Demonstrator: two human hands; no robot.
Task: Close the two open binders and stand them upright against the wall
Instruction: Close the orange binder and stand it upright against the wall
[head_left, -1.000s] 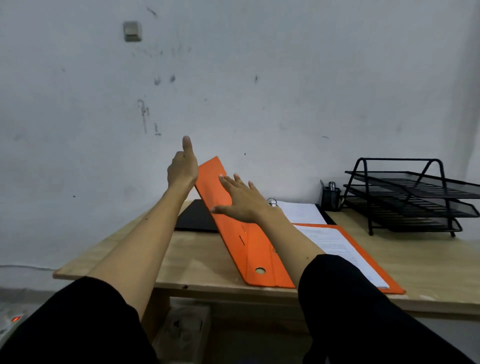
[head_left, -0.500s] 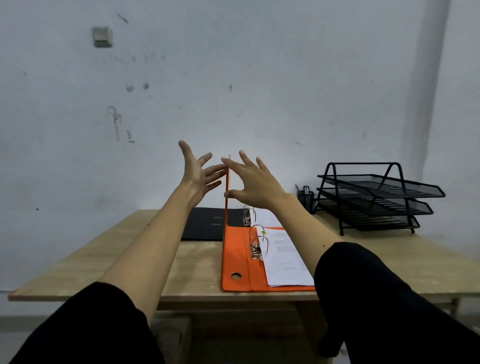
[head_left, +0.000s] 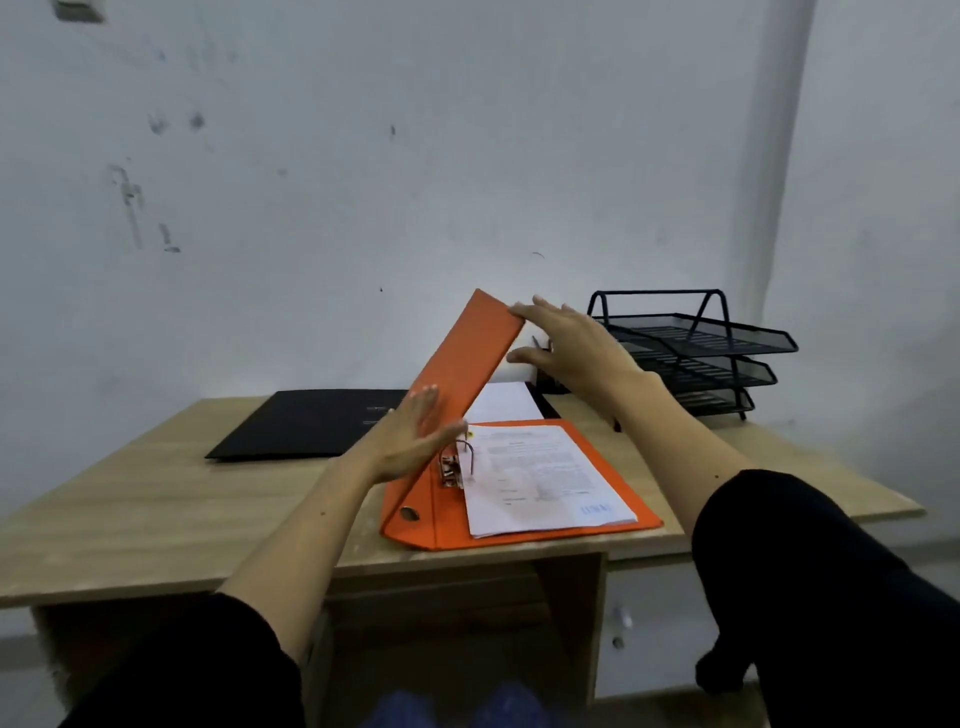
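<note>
orange card, half folded over — the orange binder (head_left: 457, 374) lies at the front middle of the wooden counter (head_left: 156, 514), its back cover flat and its front cover raised at a slant, leaning to the right over the papers (head_left: 540, 475) on the metal rings (head_left: 457, 462). the left hand (head_left: 410, 439) lies flat, fingers straight and spread, against the outer face of the raised cover near the spine; its grip is open, a press and no clasp. the right hand (head_left: 576, 345) is up at the cover's top far corner, fingertips touching the edge, thumb apart beneath — its grip is open too, closed on nothing. both forearms come out of black sleeves (head_left: 831, 582).

behind the orange one, the black binder (head_left: 311, 421) lies open and flat on the counter, near the white wall (head_left: 467, 156), with a white sheet (head_left: 504, 400) showing on its right half past the orange cover. at the right back of the counter stands a black wire letter tray (head_left: 696, 353) of three tiers, with a small dark pen holder (head_left: 545, 364) just beside it, partly hidden by the right hand.
</note>
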